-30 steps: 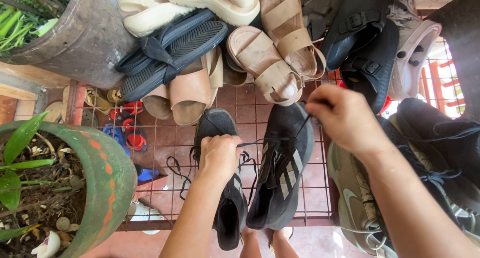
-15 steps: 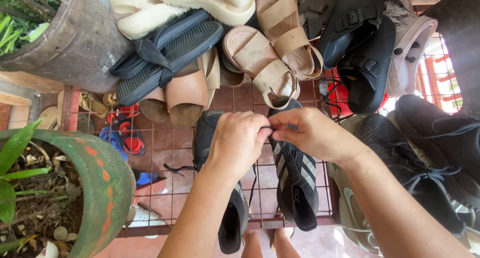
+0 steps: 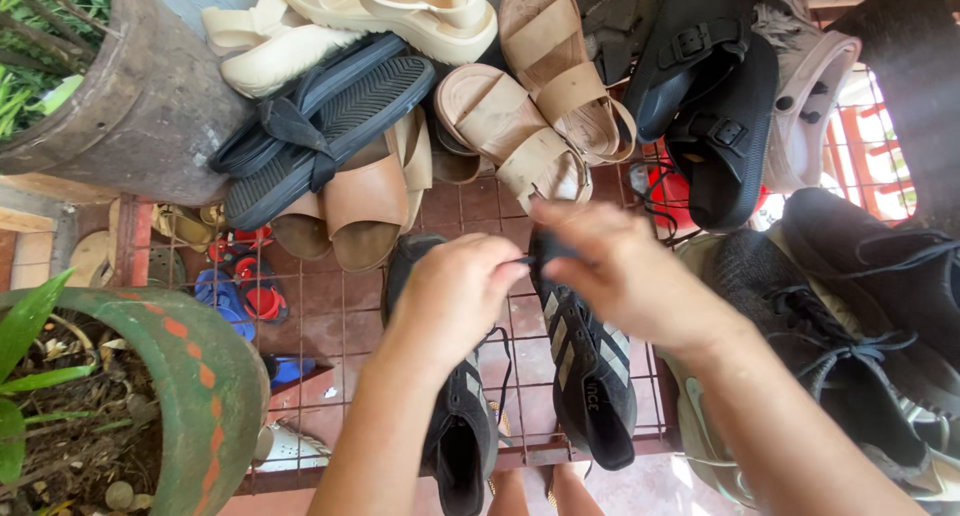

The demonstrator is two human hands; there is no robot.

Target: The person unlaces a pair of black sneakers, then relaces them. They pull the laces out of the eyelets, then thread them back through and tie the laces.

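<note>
Two black sneakers lie side by side on a red wire rack: the left sneaker plain, the right sneaker with white stripes. My left hand and my right hand meet above their toes. Both pinch a thin black shoelace between the fingertips. More lace hangs down between the two shoes. The hands hide the toes of both sneakers.
A pile of tan, cream and black sandals fills the rack's far side. Dark sneakers and an olive shoe lie at the right. A green planter stands at the left, and a grey pot stands behind it.
A second ago my hands were apart, pulling the laces taut. They have come together over the sneaker toes, and the striped sneaker now lies flat on the rack.
</note>
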